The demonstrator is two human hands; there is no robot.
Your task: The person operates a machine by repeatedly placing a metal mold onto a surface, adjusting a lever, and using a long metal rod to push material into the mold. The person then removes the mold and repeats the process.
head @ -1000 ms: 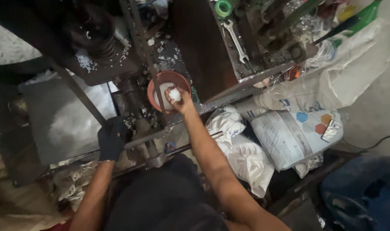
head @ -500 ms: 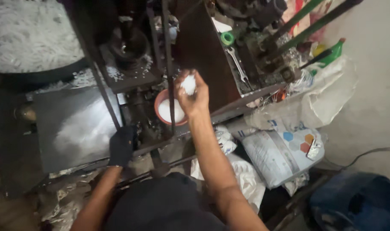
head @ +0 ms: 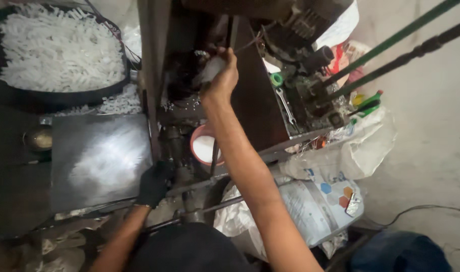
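Two hands at a dark machine, one raised, one low.

The bare right hand (head: pixel 221 76) is lifted over the machine (head: pixel 189 85), fingers closed on a small whitish piece (head: pixel 209 70) whose long axis runs slantwise, its free end pointing up and left of the fist. Below it sits a reddish bowl (head: pixel 195 146) of white material. The black-gloved left hand (head: pixel 153 184) rests curled on the edge of a metal plate (head: pixel 96 158); what it grips, I cannot tell.

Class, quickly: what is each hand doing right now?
Left hand: gloved, gripping the machine lever.
Right hand: bare, closed around a white lump.
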